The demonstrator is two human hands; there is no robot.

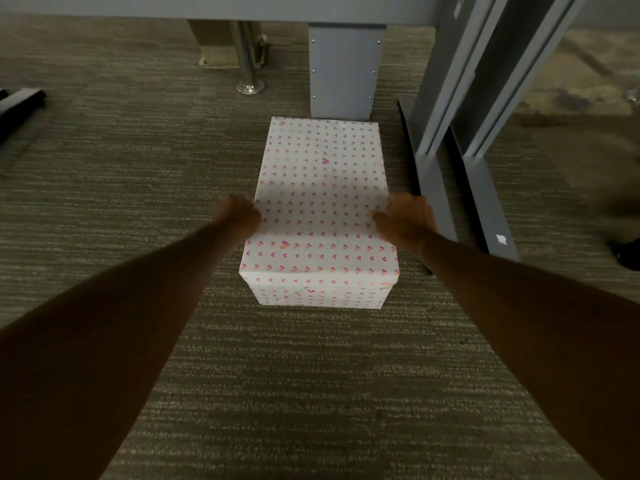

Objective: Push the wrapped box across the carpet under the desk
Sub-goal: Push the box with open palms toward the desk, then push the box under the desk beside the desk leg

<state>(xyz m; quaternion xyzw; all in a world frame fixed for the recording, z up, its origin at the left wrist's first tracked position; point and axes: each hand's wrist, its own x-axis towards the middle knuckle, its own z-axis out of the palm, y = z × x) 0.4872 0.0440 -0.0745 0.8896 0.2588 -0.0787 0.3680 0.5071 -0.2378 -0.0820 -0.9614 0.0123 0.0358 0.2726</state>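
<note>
Wrapped box, a long rectangular carton in white paper printed with small pink hearts, lies on the grey-brown ribbed carpet in the middle of the frame, its far end touching the flat grey metal desk leg. The left hand and right hand press against its two long sides, probably to steer it straight while pushing. The right fingers are spread on the paper; the left ones are curled at the edge. A second grey frame stands just beside, at the right.
</note>
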